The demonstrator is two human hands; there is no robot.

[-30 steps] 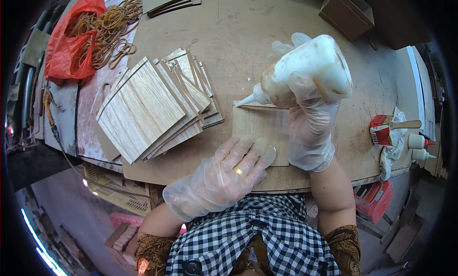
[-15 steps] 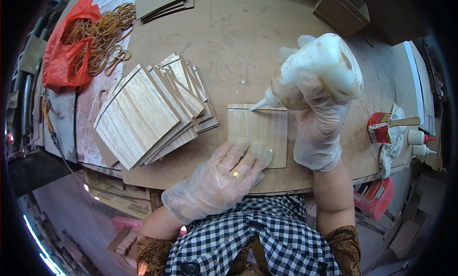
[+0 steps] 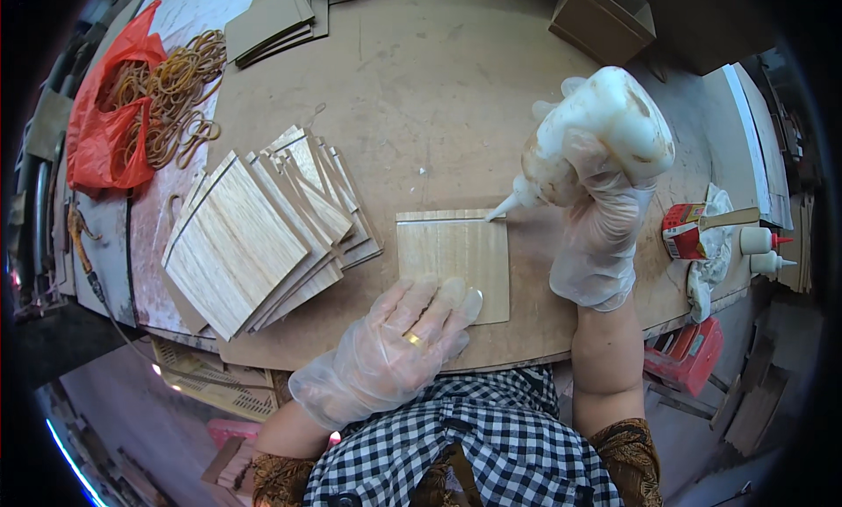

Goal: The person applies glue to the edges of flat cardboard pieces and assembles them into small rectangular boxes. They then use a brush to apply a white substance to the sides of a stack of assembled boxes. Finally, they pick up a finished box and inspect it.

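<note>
My right hand [image 3: 601, 178], in a clear plastic glove, is wrapped round a stained white glue bottle [image 3: 627, 112]. The bottle is tilted, and its nozzle tip rests at the groove near the far edge of a thin wooden panel [image 3: 452, 261], towards the panel's right side. My left hand [image 3: 399, 340], also gloved and wearing a ring, lies with fingers stretched over the panel's near left part. To the left, a fanned stack of similar grooved wooden panels [image 3: 241, 244] lies on the brown work board [image 3: 395, 95].
A red plastic bag [image 3: 92, 139] with a heap of rubber bands [image 3: 180, 99] lies at the far left. Brown boards [image 3: 272, 24] and an open box [image 3: 601, 20] are at the back. On the right are a red container [image 3: 682, 231], a white cloth [image 3: 702, 283] and small bottles [image 3: 756, 240].
The nozzle tip has moved right along the groove, from about the panel's middle towards its right edge. My left hand stays on the panel. The whole view has shifted slightly.
</note>
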